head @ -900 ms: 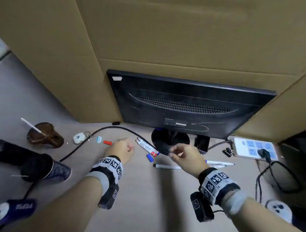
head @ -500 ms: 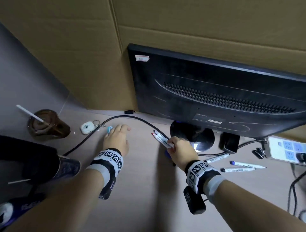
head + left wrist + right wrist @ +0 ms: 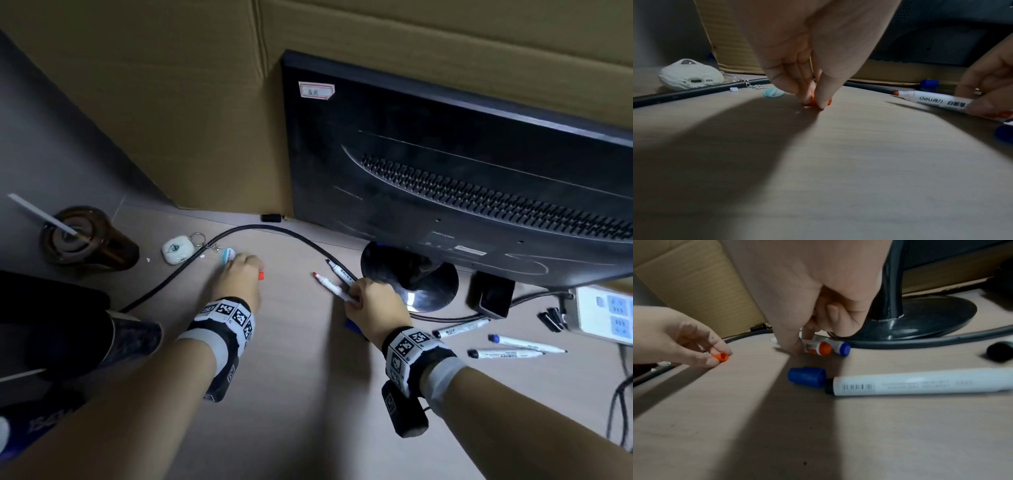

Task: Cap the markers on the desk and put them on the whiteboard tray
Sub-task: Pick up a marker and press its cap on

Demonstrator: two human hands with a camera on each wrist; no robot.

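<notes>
My left hand [image 3: 251, 271] pinches a small red cap [image 3: 261, 275] between thumb and fingers against the desk; the same cap [image 3: 811, 101] [image 3: 721, 357] shows in both wrist views. My right hand [image 3: 352, 295] grips the rear of an uncapped red marker [image 3: 323, 283] [image 3: 931, 100], tip pointing left. A second uncapped marker [image 3: 339, 270] with a blue end [image 3: 843, 349] lies beside it. A loose blue cap [image 3: 807, 377] sits by my right wrist. A white marker [image 3: 920, 382] and two others [image 3: 524, 343] lie to the right.
A black monitor [image 3: 462, 178] on a round base [image 3: 431, 294] stands just behind my right hand, with a black cable [image 3: 191, 260] curving across the desk. A brown cup with a straw [image 3: 85, 240], a white earbud case [image 3: 176, 250] and a power strip [image 3: 606, 313] sit around.
My left hand has reached forward and closed its fingertips on the red cap. My right hand has moved left to the two markers and taken hold of the red one.
</notes>
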